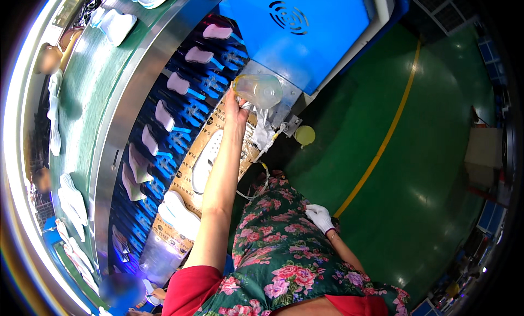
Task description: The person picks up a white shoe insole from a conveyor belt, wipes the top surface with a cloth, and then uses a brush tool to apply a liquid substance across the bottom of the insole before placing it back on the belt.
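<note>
Two hands work apart: our left hand (236,109) stretches up, fingers closed on a clear bottle (258,90) by the blue machine (305,37), above the soles (164,115) on the rack. Our gloved right hand (320,216) rests loosely curled at the apron (278,250), holding nothing.

Shoe soles (165,115) ride blue racks (188,111) beside a green conveyor belt (82,92).
</note>
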The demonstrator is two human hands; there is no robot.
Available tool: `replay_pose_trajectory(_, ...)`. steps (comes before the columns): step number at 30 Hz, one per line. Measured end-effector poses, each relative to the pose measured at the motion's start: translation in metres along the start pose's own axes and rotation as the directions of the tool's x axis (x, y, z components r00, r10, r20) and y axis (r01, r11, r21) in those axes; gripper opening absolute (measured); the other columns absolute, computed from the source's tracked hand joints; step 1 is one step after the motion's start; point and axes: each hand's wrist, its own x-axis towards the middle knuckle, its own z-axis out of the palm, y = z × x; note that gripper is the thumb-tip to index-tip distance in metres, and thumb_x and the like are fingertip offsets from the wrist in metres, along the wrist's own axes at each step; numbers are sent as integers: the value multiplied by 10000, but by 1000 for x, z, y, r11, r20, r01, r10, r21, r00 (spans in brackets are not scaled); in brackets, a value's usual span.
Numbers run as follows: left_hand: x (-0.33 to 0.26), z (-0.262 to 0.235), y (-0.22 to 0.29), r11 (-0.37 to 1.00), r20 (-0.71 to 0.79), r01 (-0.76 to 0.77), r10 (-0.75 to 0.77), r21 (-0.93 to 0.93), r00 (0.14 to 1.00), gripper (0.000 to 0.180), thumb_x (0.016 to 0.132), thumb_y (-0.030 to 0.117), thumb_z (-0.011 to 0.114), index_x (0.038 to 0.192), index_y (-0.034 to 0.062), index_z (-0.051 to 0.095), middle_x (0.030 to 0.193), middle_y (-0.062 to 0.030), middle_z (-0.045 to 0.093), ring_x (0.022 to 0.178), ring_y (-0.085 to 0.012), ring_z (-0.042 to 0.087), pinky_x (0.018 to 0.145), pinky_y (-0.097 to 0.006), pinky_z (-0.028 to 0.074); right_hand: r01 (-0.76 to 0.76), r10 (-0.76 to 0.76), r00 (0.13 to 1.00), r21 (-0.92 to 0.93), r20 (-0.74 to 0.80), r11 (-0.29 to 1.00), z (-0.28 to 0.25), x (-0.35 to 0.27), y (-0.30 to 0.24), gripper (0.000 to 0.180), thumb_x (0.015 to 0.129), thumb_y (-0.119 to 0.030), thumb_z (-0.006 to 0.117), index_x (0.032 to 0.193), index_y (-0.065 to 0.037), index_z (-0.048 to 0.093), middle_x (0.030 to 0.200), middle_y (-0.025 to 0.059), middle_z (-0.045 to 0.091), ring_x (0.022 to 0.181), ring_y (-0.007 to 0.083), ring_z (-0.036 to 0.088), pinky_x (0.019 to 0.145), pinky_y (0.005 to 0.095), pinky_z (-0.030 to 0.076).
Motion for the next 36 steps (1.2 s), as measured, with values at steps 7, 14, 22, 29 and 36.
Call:
replay_pose_trajectory(7,2,5,12,948,37,200,-197,-248,980,241,996,248,509,1070,45,616,882,-37,656,460,-75,363,551,-237,480,104,-105,994,-136,4,985,-4,-7,-17,258,879,-151,669,1076,13,696,978,112,729,873,166,690,788,291,544)
replay_pose_trajectory(14,-17,33,15,922,-79,-356,370,151,925,184,951,178,636,1082,54,600,806,-8,620,559,-71,496,433,-205,352,-147,127,987,228,101,962,4,-8,4,255,912,-64,637,1142,46,645,975,105,706,835,163,677,741,269,556)
replay_pose_trajectory(22,-34,55,4,-54,492,-672,725,739,483,262,833,145,758,1068,69,672,1057,-113,700,989,-233,658,827,-334,532,-210,178,974,264,141,941,2,-16,-10,259,920,-52,625,1155,57,637,982,106,701,823,152,672,727,265,555)
replay_pose_trajectory(29,-46,49,-20,-294,676,-682,622,670,396,215,811,172,757,1015,135,699,1166,-110,646,1013,-298,630,804,-384,542,-158,121,979,236,165,959,-4,-19,-5,257,926,-31,613,1167,55,636,981,98,699,827,151,675,702,260,551)
replay_pose_trajectory(36,-69,56,-11,-324,676,-658,625,679,390,116,822,176,728,927,130,739,927,-67,597,871,-268,615,687,-401,516,-210,158,965,260,208,942,1,-1,-9,278,918,-25,625,1189,32,641,996,84,697,801,136,660,703,250,547)
